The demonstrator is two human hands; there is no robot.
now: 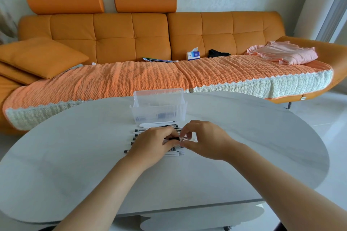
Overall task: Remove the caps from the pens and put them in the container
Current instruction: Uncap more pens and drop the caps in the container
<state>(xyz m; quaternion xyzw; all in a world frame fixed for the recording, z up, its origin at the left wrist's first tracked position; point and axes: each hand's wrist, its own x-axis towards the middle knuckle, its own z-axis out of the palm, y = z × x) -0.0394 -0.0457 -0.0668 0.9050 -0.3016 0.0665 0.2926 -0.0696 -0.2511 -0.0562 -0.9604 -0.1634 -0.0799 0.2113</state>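
Grey table (pixel 75 165): clear container (pixel 158 111) holds a few dark bits; both hands (pixel 154 143) (pixel 204 139) pinch one pen (pixel 173 139)

Soft, even daylight enters from the right, leaving faint shadows on the pale desk (pixel 244 137). Wide-angle bending curves the edges (the sofa (pixel 131 37) bows); focus slightly soft throughout.
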